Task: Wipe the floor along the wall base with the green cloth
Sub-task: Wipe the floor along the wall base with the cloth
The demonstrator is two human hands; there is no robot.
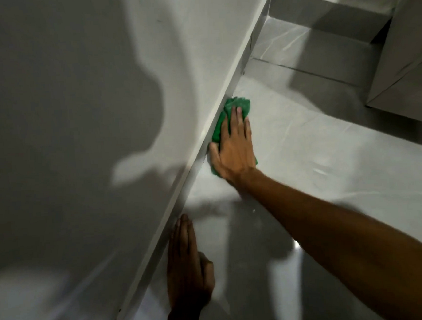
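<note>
The green cloth lies bunched on the glossy grey floor, right against the white skirting at the wall base. My right hand lies flat on top of the cloth and presses it down, thumb against the skirting; the cloth sticks out beyond my fingertips. My left hand rests flat on the floor nearer to me, fingers together along the skirting, holding nothing.
The white wall fills the left, crossed by my shadow. A grey cabinet stands at the upper right, raised a little over the floor. The far corner of the room lies beyond the cloth. A tile joint crosses the floor ahead.
</note>
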